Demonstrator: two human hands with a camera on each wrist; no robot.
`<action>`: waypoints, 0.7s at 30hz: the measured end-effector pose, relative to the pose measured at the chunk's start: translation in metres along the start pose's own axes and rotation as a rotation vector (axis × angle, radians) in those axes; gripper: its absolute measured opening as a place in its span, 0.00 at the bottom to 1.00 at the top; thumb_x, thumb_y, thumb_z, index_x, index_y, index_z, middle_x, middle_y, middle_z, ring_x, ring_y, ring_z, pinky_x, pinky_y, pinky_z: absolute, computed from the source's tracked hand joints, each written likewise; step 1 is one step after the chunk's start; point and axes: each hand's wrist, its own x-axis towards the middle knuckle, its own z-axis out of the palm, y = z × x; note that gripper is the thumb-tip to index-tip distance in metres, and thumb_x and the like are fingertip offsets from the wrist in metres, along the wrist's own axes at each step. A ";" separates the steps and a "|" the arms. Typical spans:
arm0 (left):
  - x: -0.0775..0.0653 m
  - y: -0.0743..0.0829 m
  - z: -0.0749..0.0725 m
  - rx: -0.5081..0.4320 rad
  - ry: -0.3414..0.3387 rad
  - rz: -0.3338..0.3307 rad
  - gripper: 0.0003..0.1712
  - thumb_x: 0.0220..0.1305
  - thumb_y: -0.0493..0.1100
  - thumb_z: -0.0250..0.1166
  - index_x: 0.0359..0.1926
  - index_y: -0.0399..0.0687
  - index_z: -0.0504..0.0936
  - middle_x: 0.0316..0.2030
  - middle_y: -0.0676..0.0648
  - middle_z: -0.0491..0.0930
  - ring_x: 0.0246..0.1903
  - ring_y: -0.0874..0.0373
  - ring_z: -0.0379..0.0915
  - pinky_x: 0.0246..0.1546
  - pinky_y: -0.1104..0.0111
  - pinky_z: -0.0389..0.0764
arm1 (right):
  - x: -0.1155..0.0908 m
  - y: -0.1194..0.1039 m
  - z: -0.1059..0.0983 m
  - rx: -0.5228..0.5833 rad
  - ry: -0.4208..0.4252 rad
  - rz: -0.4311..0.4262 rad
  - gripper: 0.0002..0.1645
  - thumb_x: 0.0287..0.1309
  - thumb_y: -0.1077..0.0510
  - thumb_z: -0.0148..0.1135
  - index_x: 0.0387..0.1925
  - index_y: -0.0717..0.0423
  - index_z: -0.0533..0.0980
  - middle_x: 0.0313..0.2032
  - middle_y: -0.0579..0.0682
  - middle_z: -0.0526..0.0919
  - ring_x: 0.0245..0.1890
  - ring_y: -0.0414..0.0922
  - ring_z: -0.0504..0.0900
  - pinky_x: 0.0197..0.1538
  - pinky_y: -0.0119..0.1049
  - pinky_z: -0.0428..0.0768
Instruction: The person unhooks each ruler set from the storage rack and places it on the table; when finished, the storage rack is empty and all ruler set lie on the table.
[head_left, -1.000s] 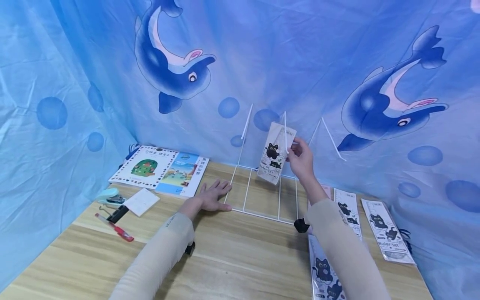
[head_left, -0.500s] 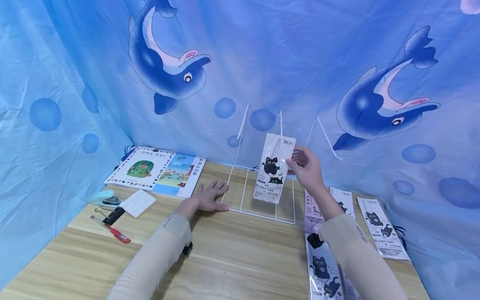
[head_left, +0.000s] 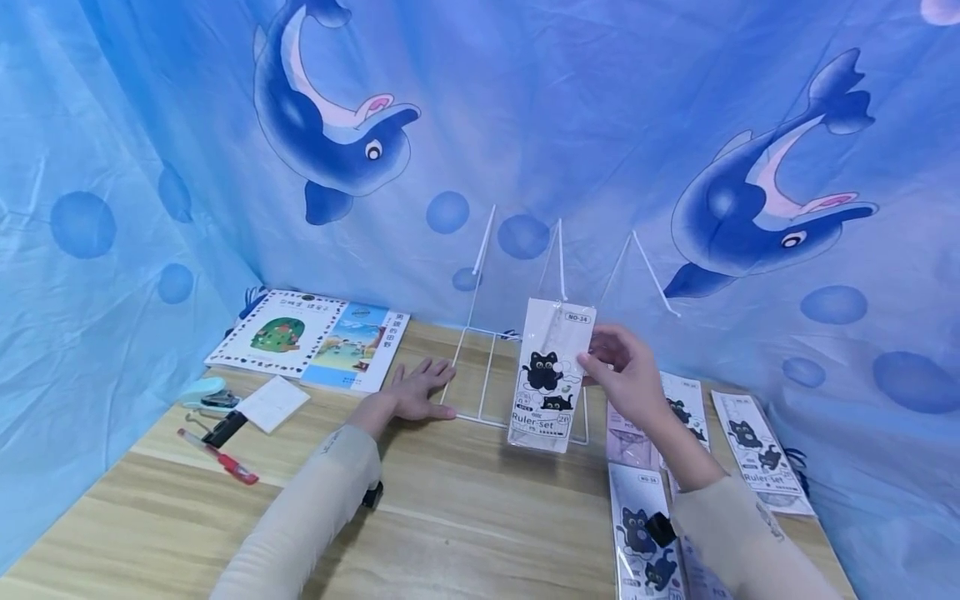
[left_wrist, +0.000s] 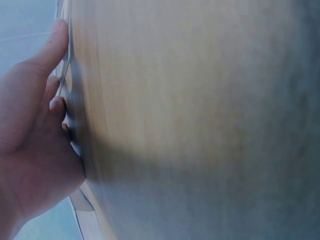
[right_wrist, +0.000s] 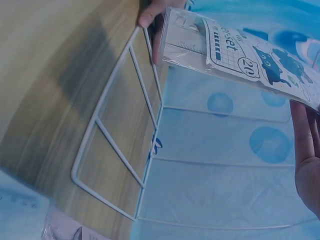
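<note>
My right hand (head_left: 630,375) pinches the right edge of a clear-wrapped ruler set (head_left: 551,375) with black cats printed on it. The pack is held nearly upright in front of a white wire rack (head_left: 487,375), its top just below the tip of the middle prong. In the right wrist view, the ruler set (right_wrist: 245,55) tilts above the rack's base (right_wrist: 95,120), clear rulers showing through the wrap. My left hand (head_left: 412,392) rests on the table with spread fingers, thumb and fingertips at the left side of the rack's base. It holds nothing.
More ruler sets (head_left: 759,454) lie flat on the right, with a pinkish pack (head_left: 628,437) among them. Two books (head_left: 300,333) are at the back left. Before them lie a mint stapler (head_left: 213,396), white notepad (head_left: 273,404), black binder clip (head_left: 225,429) and red pen (head_left: 221,458).
My right hand has drawn the ruler set down and towards me, away from the rack's middle prong, which overlapped it before. The left hand stays at the rack's base.
</note>
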 end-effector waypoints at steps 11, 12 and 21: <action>0.001 -0.002 -0.004 0.000 0.015 -0.003 0.51 0.61 0.68 0.59 0.76 0.56 0.48 0.79 0.48 0.40 0.78 0.43 0.28 0.72 0.36 0.26 | -0.037 -0.034 -0.042 -0.155 -0.139 -0.021 0.22 0.56 0.73 0.61 0.53 0.70 0.70 0.37 0.31 0.84 0.32 0.36 0.85 0.30 0.39 0.87; 0.000 -0.002 -0.004 -0.001 0.018 -0.005 0.51 0.61 0.67 0.59 0.76 0.56 0.48 0.79 0.48 0.40 0.78 0.43 0.28 0.72 0.36 0.26 | -0.041 -0.032 -0.053 -0.163 -0.182 -0.008 0.22 0.56 0.73 0.60 0.54 0.70 0.70 0.38 0.31 0.84 0.32 0.36 0.86 0.30 0.39 0.86; 0.000 0.000 -0.007 0.007 0.015 0.003 0.51 0.61 0.67 0.59 0.77 0.56 0.47 0.79 0.48 0.40 0.78 0.42 0.28 0.72 0.36 0.26 | -0.106 0.010 -0.166 -0.060 -0.379 0.271 0.26 0.65 0.72 0.49 0.58 0.46 0.69 0.43 0.35 0.85 0.36 0.41 0.86 0.32 0.43 0.85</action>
